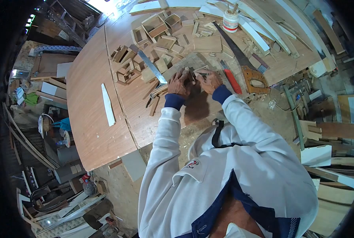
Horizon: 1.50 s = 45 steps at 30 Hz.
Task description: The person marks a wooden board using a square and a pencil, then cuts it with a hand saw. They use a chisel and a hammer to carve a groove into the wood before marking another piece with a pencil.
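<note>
Both hands work close together near the front edge of a wooden table (pixel 91 127). My left hand (pixel 178 84) has its fingers bent over a small dark piece, too small to make out. My right hand (pixel 209 81) is closed, thumb and fingers together beside a small light wooden piece (pixel 202 71); what it grips is unclear. Left of my left hand lies a metal blade or ruler (pixel 151 66) beside wooden sticks (pixel 158 92). A red-handled tool (pixel 232 81) lies right of my right hand, with a handsaw (pixel 240 55) beyond it.
Small open wooden boxes (pixel 155 25) and offcuts spread behind my hands. A white glue jar (pixel 230 21) holding sticks stands at the back. A white pointed strip (pixel 107 105) lies on the left. Long boards (pixel 264 23) lie at the back right.
</note>
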Available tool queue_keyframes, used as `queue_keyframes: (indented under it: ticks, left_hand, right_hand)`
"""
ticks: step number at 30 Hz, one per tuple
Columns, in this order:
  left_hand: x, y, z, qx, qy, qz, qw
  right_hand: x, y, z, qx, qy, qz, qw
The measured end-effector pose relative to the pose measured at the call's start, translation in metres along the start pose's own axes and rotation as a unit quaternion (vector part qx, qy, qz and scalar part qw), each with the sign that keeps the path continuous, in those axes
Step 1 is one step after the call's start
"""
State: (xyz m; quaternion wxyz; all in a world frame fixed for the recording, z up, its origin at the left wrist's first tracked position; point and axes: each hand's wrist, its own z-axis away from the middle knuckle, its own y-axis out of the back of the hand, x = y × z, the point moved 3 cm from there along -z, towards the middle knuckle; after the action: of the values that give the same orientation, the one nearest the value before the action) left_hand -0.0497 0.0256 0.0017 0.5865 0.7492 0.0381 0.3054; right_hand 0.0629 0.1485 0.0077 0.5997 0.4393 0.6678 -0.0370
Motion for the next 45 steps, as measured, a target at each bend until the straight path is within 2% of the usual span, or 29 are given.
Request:
queue_keyframes:
  ticks: [1,3,6,8,10,12,13,15,16,17,18,19,20,21,22,23,25,27,28,29,31,33,35,37,38,39,41,43,45]
  left_hand:
    - [0.001,0.0,0.0,-0.005,0.003,0.001,1.0]
    - [0.0,0.0,0.0,-0.008,0.005,0.005,1.0]
    - [-0.004,-0.001,0.001,0.007,-0.024,-0.003,1.0]
    - [-0.003,0.0,0.0,0.054,-0.088,-0.014,0.995]
    - [0.005,0.01,0.005,0.075,-0.091,-0.022,0.993]
    - [0.011,0.024,0.021,0.094,-0.089,-0.032,0.991]
    - [0.011,0.034,0.035,0.117,-0.057,0.002,0.991]
    - [0.009,0.047,0.068,0.142,-0.024,0.033,0.989]
    - [0.002,0.047,0.087,0.118,0.056,0.109,0.985]
    - [-0.004,0.043,0.103,0.093,0.136,0.185,0.969]
    - [-0.01,0.038,0.115,0.095,0.139,0.183,0.968]
    - [-0.021,0.026,0.128,0.061,0.193,0.207,0.957]
    - [-0.033,0.014,0.139,0.027,0.246,0.231,0.941]
    - [-0.039,0.006,0.144,0.029,0.25,0.23,0.94]
    - [-0.042,0.003,0.147,0.064,0.191,0.117,0.972]
    - [-0.042,-0.002,0.145,0.096,0.125,0.004,0.987]
    - [-0.038,-0.001,0.136,0.1,0.128,-0.012,0.987]
    - [-0.034,-0.002,0.131,0.027,0.163,-0.02,0.986]
    - [-0.033,-0.004,0.128,0.005,0.177,-0.019,0.984]
    - [-0.036,-0.008,0.128,0.006,0.175,-0.017,0.984]
    - [-0.041,-0.015,0.131,0.075,0.133,-0.118,0.981]
    - [-0.036,-0.015,0.131,0.079,0.147,-0.112,0.98]
    - [-0.034,-0.016,0.131,0.082,0.16,-0.106,0.978]
    - [-0.036,-0.017,0.129,0.1,0.164,-0.093,0.977]
    - [-0.035,-0.017,0.129,0.101,0.163,-0.093,0.977]
    - [-0.031,-0.011,0.129,0.133,0.155,-0.089,0.975]
    - [-0.028,-0.006,0.12,0.167,0.142,-0.085,0.972]
    - [-0.024,0.003,0.106,0.179,0.178,-0.103,0.962]
    - [-0.012,0.0,0.095,0.163,0.184,-0.082,0.966]
  right_hand:
    - [0.005,0.003,0.002,-0.001,-0.001,0.001,1.0]
    - [0.015,0.011,0.004,-0.056,-0.065,0.139,0.987]
    - [0.008,0.023,0.011,-0.019,-0.009,0.15,0.988]
    - [0.006,0.022,0.013,-0.032,-0.004,0.138,0.99]
    - [0.008,0.017,0.014,-0.046,0.002,0.125,0.991]
    - [0.016,0.001,0.017,-0.109,-0.085,0.071,0.988]
    - [0.008,-0.002,0.017,-0.113,-0.083,0.069,0.988]
    - [-0.011,-0.016,0.023,-0.257,-0.128,0.056,0.956]
    - [-0.022,-0.025,0.022,-0.328,-0.15,0.096,0.928]
    - [-0.037,-0.032,0.023,-0.355,-0.133,0.141,0.914]
    - [-0.033,-0.052,0.029,-0.337,-0.084,0.176,0.921]
    - [-0.038,-0.068,0.031,-0.317,-0.034,0.209,0.924]
    - [-0.04,-0.082,0.031,-0.321,-0.031,0.206,0.924]
    - [-0.051,-0.09,0.028,-0.376,-0.045,0.226,0.898]
    - [-0.059,-0.1,0.029,-0.431,-0.055,0.245,0.867]
    - [-0.064,-0.103,0.027,-0.433,-0.053,0.247,0.866]
    - [-0.066,-0.106,0.023,-0.401,-0.125,0.237,0.876]
    - [-0.073,-0.105,0.024,-0.392,-0.124,0.262,0.873]
    - [-0.075,-0.099,0.025,-0.369,-0.126,0.239,0.889]
    - [-0.078,-0.092,0.025,-0.345,-0.127,0.215,0.905]
    - [-0.072,-0.078,0.028,-0.341,-0.114,0.226,0.906]
    - [-0.055,-0.059,0.03,-0.333,-0.099,0.237,0.907]
    - [-0.033,-0.036,0.03,-0.248,-0.073,0.074,0.963]
    - [-0.019,-0.009,0.028,-0.159,-0.077,0.02,0.984]
    - [-0.002,-0.003,0.026,-0.117,-0.058,0.015,0.991]
    - [0.001,0.005,0.025,-0.114,-0.058,0.015,0.992]
    - [0.01,0.025,0.02,-0.042,-0.1,-0.003,0.994]
    - [0.011,0.037,0.018,-0.044,-0.124,0.003,0.991]
    - [0.017,0.043,0.014,0.043,-0.033,0.113,0.992]
